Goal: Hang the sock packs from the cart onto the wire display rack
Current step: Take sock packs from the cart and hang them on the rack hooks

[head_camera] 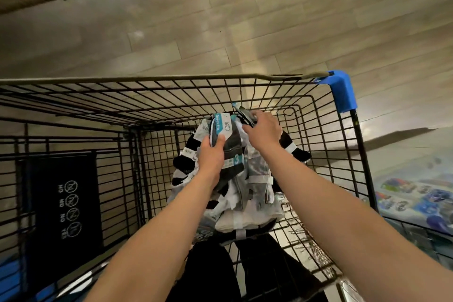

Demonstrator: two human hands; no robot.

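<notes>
Cart (171, 79), left hand (212, 154) round sock pack (232, 149)

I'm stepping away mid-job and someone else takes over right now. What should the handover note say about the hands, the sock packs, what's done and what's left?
Left hand: grips a grey sock pack with a teal label, just above the pile.
Right hand: fingers curled over the hanger end of a second pack, towards the far end of the cart.
Packs: the pile lies in the cart basket.
Done: no pack seen hung; the wire display rack is not in view.
Left: lift out both packs, hang them, then work through the pile.
</notes>
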